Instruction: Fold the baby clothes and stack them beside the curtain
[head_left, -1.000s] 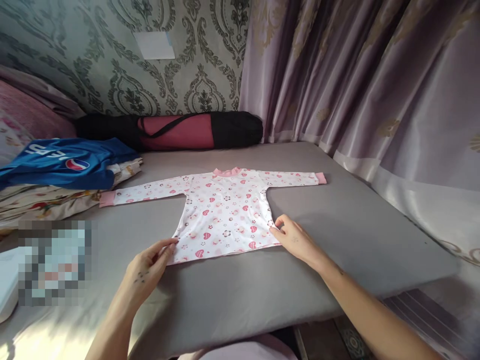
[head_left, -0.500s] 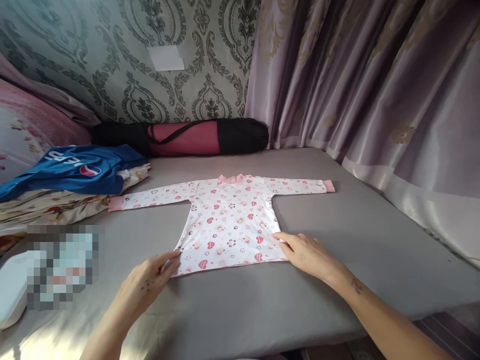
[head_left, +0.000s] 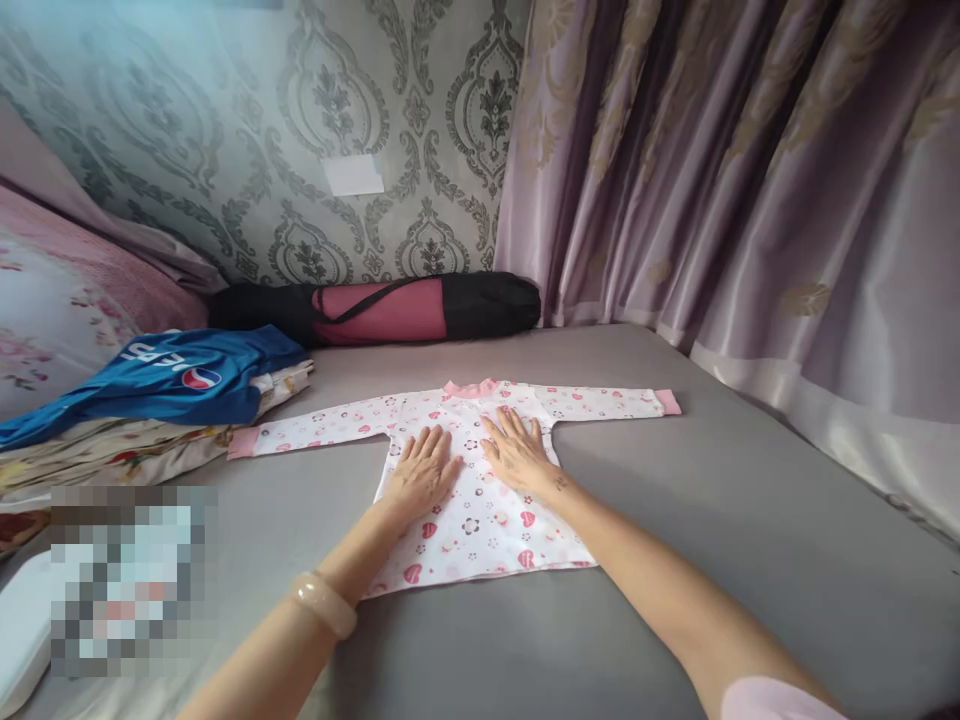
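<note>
A small white long-sleeved shirt (head_left: 469, 525) with pink hearts, flowers, a pink collar and pink cuffs is spread flat on the grey sheet (head_left: 660, 500), its sleeves stretched to both sides. My left hand (head_left: 425, 468) rests palm down on the left part of its chest, fingers apart. On the right part of the chest lies my right hand (head_left: 516, 450), also flat with spread fingers. Neither hand grips the fabric. A pale bangle (head_left: 325, 605) circles my left wrist.
At the left, a blue garment (head_left: 202, 375) lies on folded patterned cloth (head_left: 97, 455), with a white object (head_left: 37, 620) and a blurred patch nearer. A black and pink rolled bag (head_left: 390, 312) lies by the wall; curtains (head_left: 735, 200) hang at the right.
Both hands have left the shirt's lower side edges and moved up and inward onto its chest, fingers now spread. The view has tilted up slightly, so the scene sits lower.
</note>
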